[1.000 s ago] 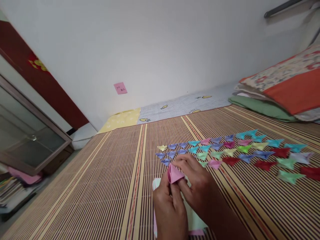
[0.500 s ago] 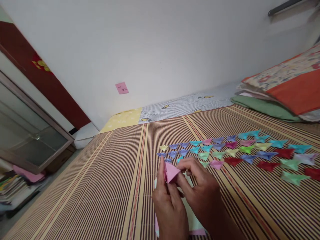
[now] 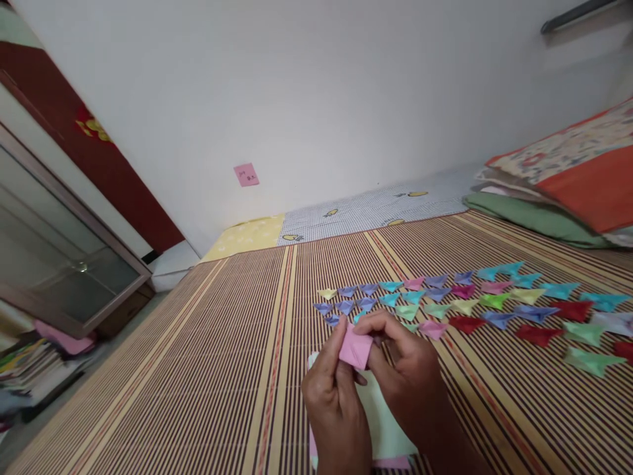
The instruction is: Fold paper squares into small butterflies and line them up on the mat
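A small folded piece of pink paper [image 3: 355, 349] is held between both hands above the mat, now showing a squarish face with a crease across it. My left hand [image 3: 335, 399] pinches its left edge, thumb and fingers closed. My right hand [image 3: 404, 369] grips the upper right side, its fingertips partly hidden behind the paper. Beneath the hands lies a pad of pale green paper [image 3: 386, 422] with pink sheets under it. Just beyond, several rows of small folded paper boats in many colours, such as a red one [image 3: 465, 324], stand on the mat.
The striped bamboo mat [image 3: 217, 369] covers the bed. Folded bedding [image 3: 583, 191] is piled at the far right. A pink note [image 3: 246, 175] sticks to the white wall. At left are a glass-fronted cabinet door [image 3: 74, 264] and stacked books [image 3: 30, 363].
The pink paper has turned or opened from a triangular face to a squarish one. Both hands stay on it, and the right fingers have shifted along its upper edge. The view has moved slightly.
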`<state>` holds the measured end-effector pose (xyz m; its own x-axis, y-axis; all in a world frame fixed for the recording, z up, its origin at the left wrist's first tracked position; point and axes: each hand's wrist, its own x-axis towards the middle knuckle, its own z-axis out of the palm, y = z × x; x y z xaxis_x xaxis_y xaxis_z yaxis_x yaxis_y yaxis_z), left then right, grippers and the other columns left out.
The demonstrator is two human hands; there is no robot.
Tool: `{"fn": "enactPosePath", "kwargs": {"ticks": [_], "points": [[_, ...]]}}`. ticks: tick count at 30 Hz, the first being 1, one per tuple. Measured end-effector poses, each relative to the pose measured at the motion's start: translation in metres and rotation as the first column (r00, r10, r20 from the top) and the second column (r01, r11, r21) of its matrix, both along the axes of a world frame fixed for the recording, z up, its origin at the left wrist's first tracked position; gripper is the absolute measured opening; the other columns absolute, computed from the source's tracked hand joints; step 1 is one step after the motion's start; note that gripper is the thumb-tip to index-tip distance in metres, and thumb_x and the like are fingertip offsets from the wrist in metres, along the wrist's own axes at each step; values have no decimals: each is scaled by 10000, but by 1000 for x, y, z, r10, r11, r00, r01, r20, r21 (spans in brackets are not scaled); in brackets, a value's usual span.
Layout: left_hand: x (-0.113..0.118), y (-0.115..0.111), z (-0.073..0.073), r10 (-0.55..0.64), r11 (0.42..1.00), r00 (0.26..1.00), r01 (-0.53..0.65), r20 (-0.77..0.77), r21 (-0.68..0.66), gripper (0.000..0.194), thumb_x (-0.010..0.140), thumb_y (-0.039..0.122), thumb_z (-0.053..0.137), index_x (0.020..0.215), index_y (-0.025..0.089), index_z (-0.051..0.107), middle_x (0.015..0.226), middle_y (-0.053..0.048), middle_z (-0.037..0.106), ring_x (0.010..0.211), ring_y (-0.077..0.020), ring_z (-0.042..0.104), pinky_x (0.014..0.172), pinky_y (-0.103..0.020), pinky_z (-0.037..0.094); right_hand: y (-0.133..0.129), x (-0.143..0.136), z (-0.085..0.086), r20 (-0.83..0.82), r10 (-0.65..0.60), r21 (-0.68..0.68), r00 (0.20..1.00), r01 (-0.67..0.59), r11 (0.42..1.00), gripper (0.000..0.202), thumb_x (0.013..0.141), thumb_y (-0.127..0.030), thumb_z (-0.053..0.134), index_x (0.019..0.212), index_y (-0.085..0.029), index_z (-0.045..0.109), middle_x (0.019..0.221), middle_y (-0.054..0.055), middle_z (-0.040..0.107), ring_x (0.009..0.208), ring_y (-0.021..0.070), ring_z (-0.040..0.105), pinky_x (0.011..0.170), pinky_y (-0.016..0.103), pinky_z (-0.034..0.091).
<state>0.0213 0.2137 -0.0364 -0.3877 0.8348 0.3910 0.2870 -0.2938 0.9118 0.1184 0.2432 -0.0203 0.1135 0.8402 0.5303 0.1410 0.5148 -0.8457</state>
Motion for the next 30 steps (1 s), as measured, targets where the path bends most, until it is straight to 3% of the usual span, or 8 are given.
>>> {"fn": "enactPosePath", "kwargs": {"ticks": [5, 10, 15, 21, 23, 26, 30], "points": [[-8, 1, 1, -25, 999, 1000, 24, -18, -21, 414, 921, 162, 521, 1260, 191, 757, 820, -48, 777, 617, -143, 645, 616, -237, 553, 4, 11, 0, -63, 224, -112, 972, -230, 967, 175, 871, -149, 535, 916, -214, 691, 899, 24, 699, 759, 171, 671, 658, 277, 540], [-12, 3, -2, -23, 998, 993, 29, -118, 47, 452, 885, 111, 520, 1254, 216, 759, 1010, -86, 812, 821, -191, 743, 740, -285, 614, 12, 22, -3, -78, 325, -76, 943, -330, 941, 178, 895, -185, 564, 952, -206, 732, 1010, 59, 723, 982, 217, 690, 852, 344, 564], [-9, 4, -4, -52, 990, 978, 76, -201, 116, 512, 902, 70, 466, 1296, 256, 734, 1242, -81, 773, 1138, -213, 723, 1036, -384, 560, 14, 20, -9, -126, 249, -161, 960, -268, 950, 86, 897, -266, 690, 942, -194, 704, 867, 35, 697, 811, 187, 669, 761, 328, 569], [-9, -2, 7, -137, 990, 989, 135, -56, -52, 463, 975, 206, 505, 1417, 242, 639, 1444, -99, 661, 1344, -225, 606, 1145, -390, 463, 14, 21, -8, -71, 144, -122, 987, -152, 981, 116, 900, -294, 708, 933, -184, 713, 835, 42, 720, 758, 184, 670, 705, 312, 560], [-8, -2, 13, -140, 984, 990, 142, 24, -109, 416, 998, 325, 541, 1382, 223, 665, 1394, -115, 694, 1318, -241, 624, 1115, -378, 487, 13, 22, -6, -36, 128, -116, 991, -131, 985, 117, 897, -303, 711, 923, -190, 721, 822, 34, 727, 740, 183, 666, 685, 308, 551], [-6, 0, 19, -231, 951, 965, 250, 122, -181, 412, 1012, 465, 527, 1174, 170, 765, 1116, -117, 793, 1044, -244, 736, 916, -336, 581, 11, 21, -2, -54, 141, -121, 989, -146, 982, 107, 892, -302, 718, 908, -197, 729, 800, 22, 736, 722, 181, 671, 662, 300, 545], [-5, 3, 18, -262, 939, 953, 289, 154, -188, 505, 1000, 563, 511, 882, 142, 763, 754, -57, 726, 700, -183, 659, 644, -261, 520, 8, 20, -2, -113, 193, -157, 975, -210, 965, 96, 890, -289, 723, 901, -195, 733, 763, 14, 730, 694, 173, 666, 616, 277, 526]]}}
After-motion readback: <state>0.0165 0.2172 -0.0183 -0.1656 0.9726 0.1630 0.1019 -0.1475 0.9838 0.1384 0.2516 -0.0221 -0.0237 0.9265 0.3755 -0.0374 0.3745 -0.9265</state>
